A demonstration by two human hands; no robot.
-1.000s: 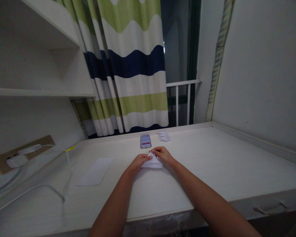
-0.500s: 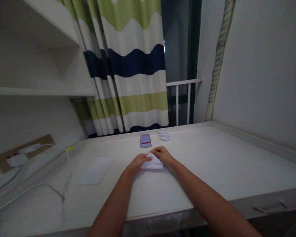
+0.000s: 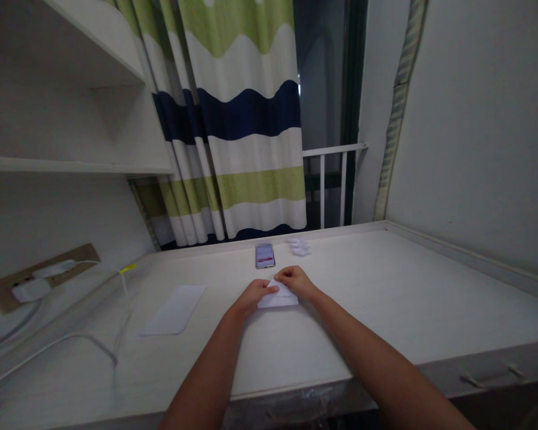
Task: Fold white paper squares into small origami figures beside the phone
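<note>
A small folded piece of white paper [image 3: 278,300] lies on the white desk [image 3: 385,298] in front of me. My left hand [image 3: 252,297] presses on its left part with bent fingers, thumb on top. From the other side my right hand [image 3: 296,280] pinches the paper's upper edge with curled fingers. Both hands touch the paper, and their fingertips meet near its top point.
A phone [image 3: 265,255] with a lit screen lies just beyond the hands. Small folded paper pieces [image 3: 298,246] sit to its right. A flat white sheet [image 3: 174,309] lies to the left. White cables [image 3: 72,340] and a wall socket strip [image 3: 36,285] are at far left. Striped curtain [image 3: 237,119] behind.
The hands have stayed on the paper. The paper's raised top point has been pressed down a little and the fingers have closed in on it.
</note>
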